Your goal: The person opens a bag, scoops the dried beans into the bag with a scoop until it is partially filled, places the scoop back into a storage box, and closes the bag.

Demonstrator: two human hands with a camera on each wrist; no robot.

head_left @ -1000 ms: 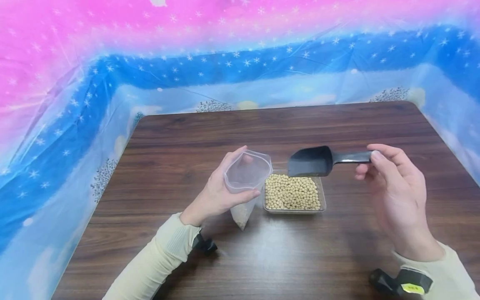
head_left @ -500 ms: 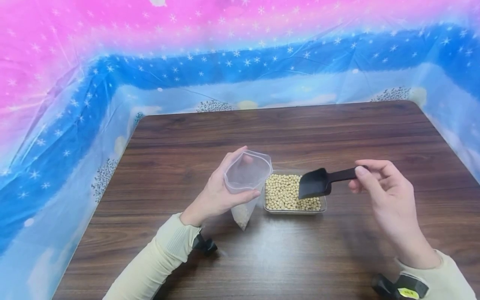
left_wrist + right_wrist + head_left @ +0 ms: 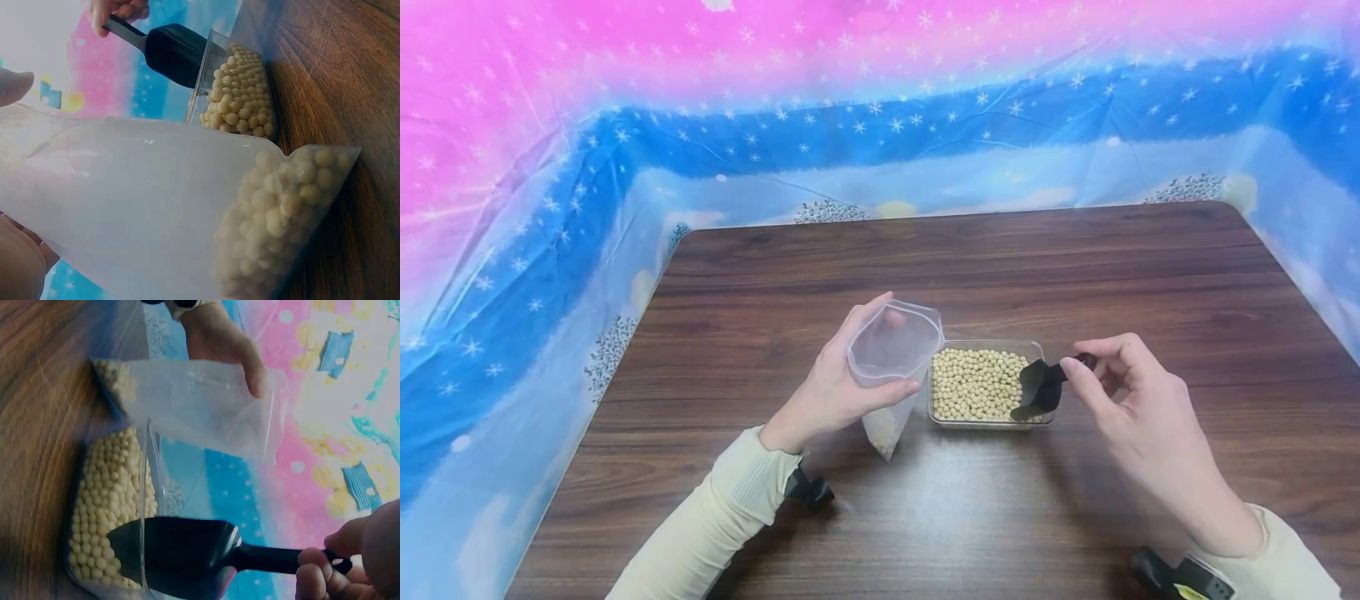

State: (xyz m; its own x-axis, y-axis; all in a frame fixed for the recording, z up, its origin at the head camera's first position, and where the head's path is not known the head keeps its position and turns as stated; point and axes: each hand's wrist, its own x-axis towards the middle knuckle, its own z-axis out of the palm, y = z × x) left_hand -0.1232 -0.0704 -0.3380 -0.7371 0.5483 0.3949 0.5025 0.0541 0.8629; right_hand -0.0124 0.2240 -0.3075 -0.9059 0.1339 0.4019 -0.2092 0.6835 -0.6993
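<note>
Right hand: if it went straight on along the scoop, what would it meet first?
Likely the pale beans: the right hand holds the black scoop ahead of it, blade reaching them inside the clear container. How deep it sits is unclear.

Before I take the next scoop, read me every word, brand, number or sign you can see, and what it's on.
Readable text: none; I see no lettering on the bag, scoop or container.
Yellow label on the black right-wrist device: too small to read, at the head view's bottom edge.
</note>
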